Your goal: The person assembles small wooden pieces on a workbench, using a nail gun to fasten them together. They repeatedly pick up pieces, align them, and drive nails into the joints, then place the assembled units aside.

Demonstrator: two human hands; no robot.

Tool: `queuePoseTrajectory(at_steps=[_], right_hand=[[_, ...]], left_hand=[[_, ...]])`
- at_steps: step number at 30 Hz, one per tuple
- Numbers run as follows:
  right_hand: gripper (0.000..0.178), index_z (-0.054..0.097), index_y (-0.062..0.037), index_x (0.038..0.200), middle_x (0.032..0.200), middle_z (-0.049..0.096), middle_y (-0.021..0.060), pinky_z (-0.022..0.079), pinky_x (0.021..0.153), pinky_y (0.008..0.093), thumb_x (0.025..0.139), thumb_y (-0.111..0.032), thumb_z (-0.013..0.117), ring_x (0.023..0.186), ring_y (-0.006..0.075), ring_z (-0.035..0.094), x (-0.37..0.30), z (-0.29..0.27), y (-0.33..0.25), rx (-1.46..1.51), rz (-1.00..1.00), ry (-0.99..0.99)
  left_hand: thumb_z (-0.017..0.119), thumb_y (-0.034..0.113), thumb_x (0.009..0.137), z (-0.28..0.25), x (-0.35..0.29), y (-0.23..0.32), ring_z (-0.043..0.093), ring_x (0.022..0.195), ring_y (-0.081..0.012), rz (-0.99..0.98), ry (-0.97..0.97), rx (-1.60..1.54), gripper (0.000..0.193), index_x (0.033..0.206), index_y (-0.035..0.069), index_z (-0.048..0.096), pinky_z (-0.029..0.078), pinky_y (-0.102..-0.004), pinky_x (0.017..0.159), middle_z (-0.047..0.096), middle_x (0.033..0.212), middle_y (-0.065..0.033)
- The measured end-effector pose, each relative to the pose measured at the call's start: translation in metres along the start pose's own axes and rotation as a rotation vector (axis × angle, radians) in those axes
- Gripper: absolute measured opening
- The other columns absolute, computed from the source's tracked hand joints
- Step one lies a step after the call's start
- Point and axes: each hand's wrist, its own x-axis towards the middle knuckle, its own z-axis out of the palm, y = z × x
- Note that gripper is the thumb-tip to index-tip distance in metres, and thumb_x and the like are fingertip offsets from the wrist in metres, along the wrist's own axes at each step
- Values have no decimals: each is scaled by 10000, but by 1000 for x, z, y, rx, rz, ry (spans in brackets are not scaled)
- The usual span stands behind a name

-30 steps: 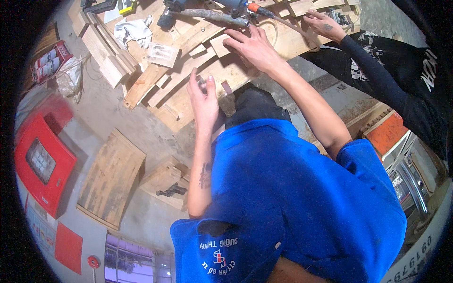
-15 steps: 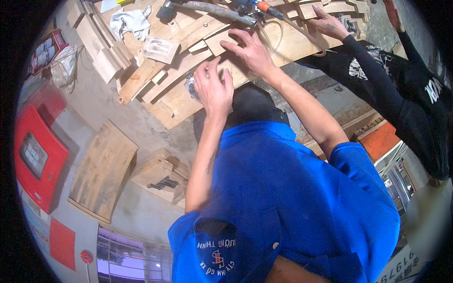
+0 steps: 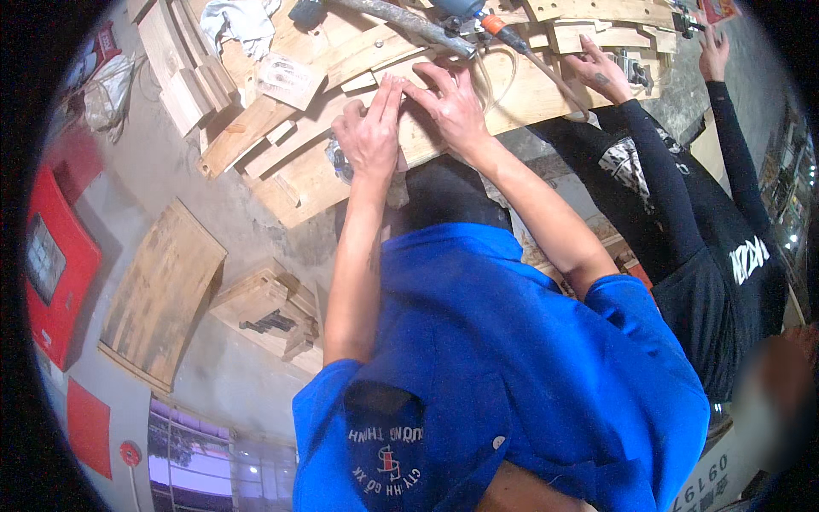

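My left hand (image 3: 370, 136) is over the wooden work board (image 3: 294, 203), fingers stretched forward onto a pale wood strip (image 3: 363, 83). My right hand (image 3: 454, 107) is just beside it, fingers apart and slightly bent, with the index fingertip close to the left hand's fingertips. Neither hand is wrapped round anything; what lies under the fingertips is partly hidden. A metal clamp (image 3: 339, 160) sits on the board by my left wrist, partly covered. Further wood strips (image 3: 286, 154) lie left of that hand.
A slotted pale block (image 3: 292, 80), white cloth (image 3: 239, 24), hammer-like tool with a grey handle (image 3: 409, 28), and tool with an orange collar (image 3: 492, 24) lie on the board. A co-worker's hand (image 3: 604, 75) rests at wood on the right. Stacked wood (image 3: 183, 94) stands left.
My left hand has moved forward, its fingers straightening onto the wood beside my right hand. My right hand has stayed nearly in place. The co-worker's farther arm has swung inward, and the view has shifted.
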Motion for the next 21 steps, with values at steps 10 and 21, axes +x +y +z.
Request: queuePoseTrajectory(at_steps=[10,21], right_hand=[[435,670,-220,1332,1355,577,79,511,954,431,907,-132,647,1081,363,556,3,3,0,81,-16,72],[555,618,-74,1374,1257,583,202,477,1028,500,831,-3,706,1200,415,555,55,-132,-62,227,169,253]], left_hand=[[663,247,904,0,1,6,536,968,-180,-101,-128,6,426,1325,294,705,403,-352,861,602,1454,196],[663,226,864,-16,18,28,562,1138,-218,-58,-62,-81,464,1321,147,660,455,-402,901,620,1315,26]])
